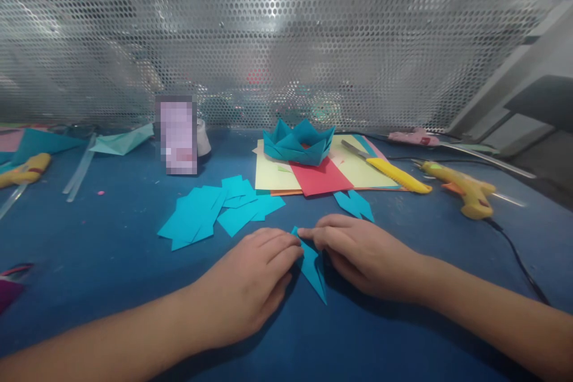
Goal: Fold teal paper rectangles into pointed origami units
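Observation:
On the blue table, my left hand and my right hand meet over a small folded teal paper piece with a pointed tip. Both hands press it down, fingers curled and held together on its upper part. Only the lower point and a small top corner of the piece show between them. Just beyond my right hand lies another folded teal piece. A heap of flat teal paper squares lies beyond my left hand.
A teal paper crown shape rests on a stack of coloured sheets. A yellow utility knife and a yellow glue gun with black cord lie right. A perforated metal screen closes the back. More paper and another glue gun lie left.

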Tool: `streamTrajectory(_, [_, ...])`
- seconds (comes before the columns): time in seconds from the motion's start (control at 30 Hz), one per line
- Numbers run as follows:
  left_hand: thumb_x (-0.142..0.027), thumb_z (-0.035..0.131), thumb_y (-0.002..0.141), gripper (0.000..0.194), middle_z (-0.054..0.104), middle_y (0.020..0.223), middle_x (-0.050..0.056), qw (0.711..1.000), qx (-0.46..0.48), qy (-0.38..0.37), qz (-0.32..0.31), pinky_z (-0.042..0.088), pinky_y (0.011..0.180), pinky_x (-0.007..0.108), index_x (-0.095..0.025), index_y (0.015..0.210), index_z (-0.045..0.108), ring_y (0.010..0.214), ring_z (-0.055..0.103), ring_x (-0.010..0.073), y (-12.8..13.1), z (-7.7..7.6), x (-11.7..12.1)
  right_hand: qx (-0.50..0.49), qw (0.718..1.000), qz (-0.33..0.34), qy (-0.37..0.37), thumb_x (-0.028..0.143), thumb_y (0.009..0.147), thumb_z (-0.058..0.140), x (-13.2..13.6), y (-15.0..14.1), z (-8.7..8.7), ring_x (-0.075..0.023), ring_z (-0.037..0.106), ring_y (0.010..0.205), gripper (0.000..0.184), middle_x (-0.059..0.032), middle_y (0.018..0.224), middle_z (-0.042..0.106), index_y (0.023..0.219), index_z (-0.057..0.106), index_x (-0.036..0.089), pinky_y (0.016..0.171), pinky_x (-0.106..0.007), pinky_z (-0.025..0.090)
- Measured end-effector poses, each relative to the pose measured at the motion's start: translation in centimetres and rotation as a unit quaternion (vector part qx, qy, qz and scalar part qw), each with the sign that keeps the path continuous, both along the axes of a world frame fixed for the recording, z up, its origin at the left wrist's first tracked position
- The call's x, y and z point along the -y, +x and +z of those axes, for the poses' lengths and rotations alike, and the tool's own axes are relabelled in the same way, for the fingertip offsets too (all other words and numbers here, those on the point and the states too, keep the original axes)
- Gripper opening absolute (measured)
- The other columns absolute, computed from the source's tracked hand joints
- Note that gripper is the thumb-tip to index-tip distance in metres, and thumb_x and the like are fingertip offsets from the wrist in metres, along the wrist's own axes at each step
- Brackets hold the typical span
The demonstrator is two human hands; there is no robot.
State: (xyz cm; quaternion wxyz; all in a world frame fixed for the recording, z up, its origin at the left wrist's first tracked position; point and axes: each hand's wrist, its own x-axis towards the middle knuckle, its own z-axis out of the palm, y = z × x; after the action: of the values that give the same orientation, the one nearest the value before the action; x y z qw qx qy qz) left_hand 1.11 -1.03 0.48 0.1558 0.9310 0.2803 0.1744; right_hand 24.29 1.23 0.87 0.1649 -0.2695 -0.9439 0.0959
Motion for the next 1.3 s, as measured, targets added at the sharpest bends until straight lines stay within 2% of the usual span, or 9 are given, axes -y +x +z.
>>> streamTrajectory(0.27, [-0.011, 0.04, 0.091, 0.028, 0.058, 0.121, 0.013, 1.0, -0.006, -0.005, -0.01, 0.045, 0.1, 0.044, -0.015, 0.116, 0.052, 0.118, 0.052, 0.025, 0.1, 0.2, -0.1, 0.024, 0.999, 0.009, 0.029, 0.002, 0.084, 0.032, 0.0, -0.1, 0.2, -0.0179, 0.058, 0.074, 0.027, -0.0106, 0.081, 0.061, 0.085, 0.055, 0.015, 0.064, -0.027, 0.051])
streamTrajectory(0.4, [-0.011, 0.039, 0.09, 0.03, 0.057, 0.125, 0.013, 1.0, -0.017, 0.0, -0.012, 0.038, 0.106, 0.049, -0.016, 0.118, 0.05, 0.119, 0.052, 0.0257, 0.0, 0.5, -0.2, 0.016, 1.0, 0.006, 0.023, 0.002, 0.084, 0.032, 0.0, -0.2, 0.2, -0.0187, 0.058, 0.076, 0.026, -0.0108, 0.082, 0.061, 0.086, 0.055, 0.016, 0.064, -0.027, 0.05])
streamTrajectory(0.5, [-0.012, 0.039, 0.09, 0.031, 0.056, 0.126, 0.012, 0.999, -0.024, -0.006, -0.022, 0.034, 0.109, 0.048, -0.017, 0.119, 0.049, 0.119, 0.053, 0.0249, 0.0, 0.6, -0.4, 0.017, 1.0, 0.006, 0.024, 0.002, 0.084, 0.033, 0.0, -0.2, 0.2, -0.0182, 0.058, 0.075, 0.026, -0.0102, 0.082, 0.061, 0.085, 0.054, 0.016, 0.064, -0.027, 0.05])
streamTrajectory(0.67, [-0.013, 0.045, 0.086, 0.038, 0.054, 0.126, 0.011, 1.0, -0.015, -0.013, -0.019, 0.036, 0.107, 0.046, -0.018, 0.123, 0.042, 0.119, 0.05, 0.0251, -0.5, 0.3, -0.8, 0.018, 1.0, 0.005, 0.019, 0.003, 0.084, 0.032, 0.0, -0.3, 0.1, -0.0185, 0.058, 0.075, 0.026, -0.0099, 0.081, 0.061, 0.084, 0.054, 0.016, 0.063, -0.028, 0.05])
streamTrajectory(0.77, [-0.016, 0.049, 0.086, 0.043, 0.048, 0.128, 0.012, 1.0, 0.013, -0.027, -0.003, 0.042, 0.1, 0.045, -0.019, 0.126, 0.034, 0.118, 0.048, 0.0259, -1.0, 0.3, -1.1, 0.018, 1.0, 0.006, 0.021, 0.003, 0.083, 0.032, 0.0, -0.3, 0.2, -0.0192, 0.057, 0.073, 0.028, -0.011, 0.082, 0.061, 0.09, 0.056, 0.014, 0.062, -0.029, 0.051])
streamTrajectory(0.83, [-0.015, 0.047, 0.087, 0.039, 0.047, 0.124, 0.011, 0.998, 0.013, -0.053, -0.008, 0.044, 0.097, 0.042, -0.02, 0.123, 0.034, 0.114, 0.049, 0.0236, -1.1, 0.4, -1.3, 0.021, 0.999, 0.009, 0.027, 0.002, 0.084, 0.032, 0.1, -0.3, 0.2, -0.0196, 0.058, 0.077, 0.031, -0.0117, 0.086, 0.063, 0.097, 0.058, 0.013, 0.064, -0.03, 0.052])
streamTrajectory(1.0, [-0.007, 0.04, 0.086, 0.034, 0.046, 0.122, 0.01, 0.997, 0.004, -0.07, -0.011, 0.046, 0.094, 0.039, -0.019, 0.118, 0.039, 0.108, 0.052, 0.0213, -1.2, 0.9, -1.7, 0.022, 0.996, 0.04, 0.075, 0.002, 0.087, 0.032, 0.1, -0.5, -0.2, -0.0218, 0.058, 0.097, 0.041, -0.0126, 0.111, 0.066, 0.121, 0.055, 0.01, 0.083, -0.035, 0.051])
streamTrajectory(1.13, [-0.004, 0.036, 0.085, 0.037, 0.041, 0.131, 0.012, 0.997, -0.014, -0.079, -0.009, 0.05, 0.09, 0.039, -0.019, 0.118, 0.043, 0.107, 0.056, 0.0226, -1.4, 1.0, -1.9, 0.041, 0.994, 0.042, 0.096, 0.004, 0.09, 0.032, 0.2, -0.5, -0.6, -0.0219, 0.057, 0.097, 0.041, -0.0133, 0.115, 0.064, 0.123, 0.055, 0.009, 0.084, -0.036, 0.051])
streamTrajectory(1.3, [0.001, 0.037, 0.08, 0.042, 0.043, 0.131, 0.012, 0.995, -0.011, -0.078, -0.054, 0.045, 0.098, 0.038, -0.018, 0.117, 0.046, 0.116, 0.052, 0.0226, -1.7, 0.7, -2.4, 0.057, 0.994, 0.043, 0.085, 0.006, 0.09, 0.033, 0.1, -0.3, -0.7, -0.0217, 0.056, 0.095, 0.042, -0.0131, 0.111, 0.063, 0.125, 0.055, 0.011, 0.082, -0.035, 0.051])
